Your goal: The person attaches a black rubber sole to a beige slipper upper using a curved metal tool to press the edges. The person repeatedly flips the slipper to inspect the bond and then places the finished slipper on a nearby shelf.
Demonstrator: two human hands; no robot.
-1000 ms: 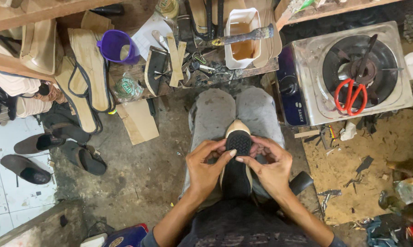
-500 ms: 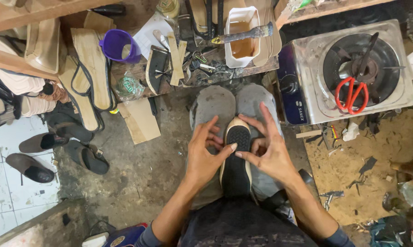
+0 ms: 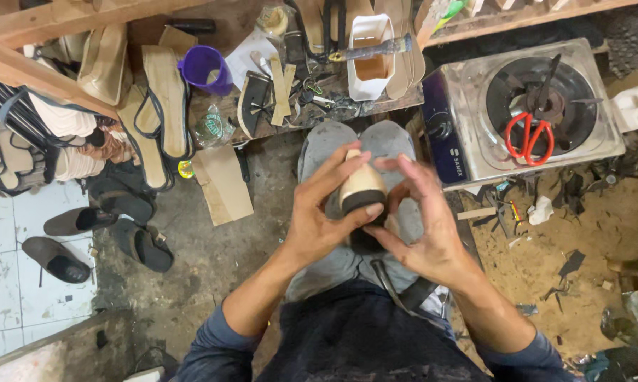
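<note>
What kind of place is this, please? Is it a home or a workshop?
Most likely a small footwear workshop. Unfinished soles lie on the crowded bench, finished sandals sit on the floor, and both hands, left hand and right hand, work a shoe piece.

purple cup, red scissors, stove

A sandal sole is held above the knees, between the left hand and the right hand. Scissors are set on a stove to the right. A cup is placed on the bench ahead, left. Sandals are laid on the floor, far left.
</note>
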